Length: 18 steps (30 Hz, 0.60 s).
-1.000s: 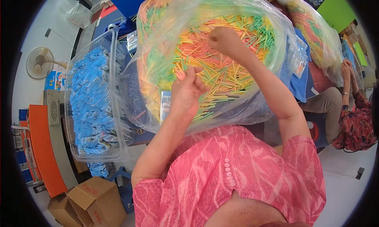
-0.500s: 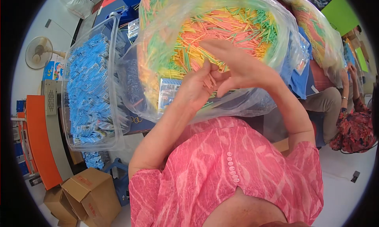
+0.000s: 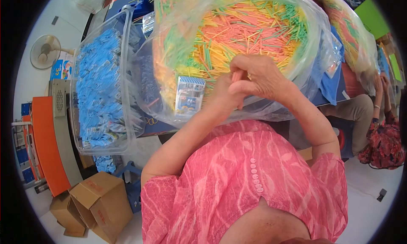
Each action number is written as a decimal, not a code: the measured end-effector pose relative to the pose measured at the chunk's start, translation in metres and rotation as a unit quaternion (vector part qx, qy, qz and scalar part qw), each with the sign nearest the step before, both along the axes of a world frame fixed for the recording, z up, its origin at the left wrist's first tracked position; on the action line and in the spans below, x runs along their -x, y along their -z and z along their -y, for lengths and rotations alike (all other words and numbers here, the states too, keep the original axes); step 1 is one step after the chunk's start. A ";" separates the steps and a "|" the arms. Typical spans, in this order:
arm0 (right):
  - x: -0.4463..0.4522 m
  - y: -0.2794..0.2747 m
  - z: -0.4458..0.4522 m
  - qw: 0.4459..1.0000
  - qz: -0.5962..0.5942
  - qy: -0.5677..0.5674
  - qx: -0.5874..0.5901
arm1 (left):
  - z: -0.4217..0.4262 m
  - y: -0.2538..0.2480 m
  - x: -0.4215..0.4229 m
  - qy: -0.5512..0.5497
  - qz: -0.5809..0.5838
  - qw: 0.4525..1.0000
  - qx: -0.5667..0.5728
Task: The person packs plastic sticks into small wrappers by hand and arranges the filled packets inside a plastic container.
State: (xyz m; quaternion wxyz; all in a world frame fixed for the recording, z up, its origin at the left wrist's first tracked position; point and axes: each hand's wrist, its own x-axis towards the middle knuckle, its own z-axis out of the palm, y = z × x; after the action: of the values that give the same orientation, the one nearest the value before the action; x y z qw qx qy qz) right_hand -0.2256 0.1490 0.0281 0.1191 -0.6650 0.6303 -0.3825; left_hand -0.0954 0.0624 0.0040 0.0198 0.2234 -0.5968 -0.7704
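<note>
Both hands meet above a large clear plastic bag point(image 3: 311, 36) full of thin pink, yellow and green sticks point(image 3: 254, 30). Pink sticks point(image 3: 238, 76) show between the hands. My left hand point(image 3: 225, 91), somewhat blurred, is closed on the lower part of this small bunch. The fingers and thumb of my right hand point(image 3: 258, 76) are closed around its upper part. A printed packet point(image 3: 189, 96) with a blue-and-white striped top lies on the bag's near left side, just left of my left hand.
A clear plastic bin point(image 3: 127, 74) of blue packets point(image 3: 99, 83) stands at the left. Yellow rings point(image 3: 150, 120) lie on the table edge. Cardboard boxes point(image 3: 99, 203) sit on the floor. Another stick-filled bag point(image 3: 349, 36) and a co-worker's hands point(image 3: 380, 83) are at the right.
My right hand has closed from an open, spread pose onto the pink sticks. My left hand has moved slightly right to meet it. The view has shifted slightly.
</note>
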 end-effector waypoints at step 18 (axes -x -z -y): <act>-0.008 0.067 -0.017 0.984 -0.132 0.110 0.052 | 0.066 0.032 -0.099 -0.207 0.169 0.830 0.490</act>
State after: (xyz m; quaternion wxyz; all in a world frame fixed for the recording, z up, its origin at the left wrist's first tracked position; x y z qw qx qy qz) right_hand -0.2173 0.1658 -0.0391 -0.0426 -0.6415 0.6890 -0.3346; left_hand 0.0040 -0.0037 -0.0279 0.1848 0.4292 -0.8299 -0.3049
